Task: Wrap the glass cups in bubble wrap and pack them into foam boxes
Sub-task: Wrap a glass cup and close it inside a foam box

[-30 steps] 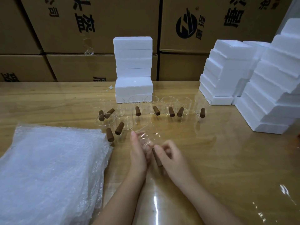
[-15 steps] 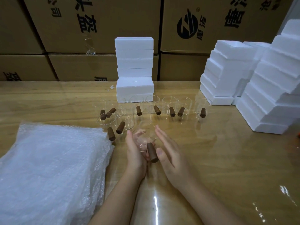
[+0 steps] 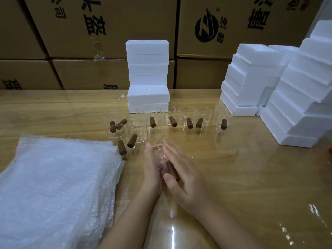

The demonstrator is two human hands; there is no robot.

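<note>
Well in front of the central stack of foam boxes, nearer the camera, one glass cup is sandwiched between two flat palms. The left hand presses its side from the left and the right hand from the right, and both hands have their fingers straight rather than curled round it. The cup lies tilted, mouth pointing away toward the stack. Its brown handle points back at the person and lies against the right palm just above the thumb. Between this cup and the stack stands a loose row of other glass cups with the same brown handles, the nearest of them touching the stack's foot. A thick pile of bubble wrap lies front-left of the stack on the wooden table, beside the left forearm. To the right of the stack are stepped piles of open foam trays. Behind the stack, cardboard cartons carry large black Chinese characters that appear upside down, which I cannot read with certainty. There is also a round black logo with a small ® mark beside it.
</note>
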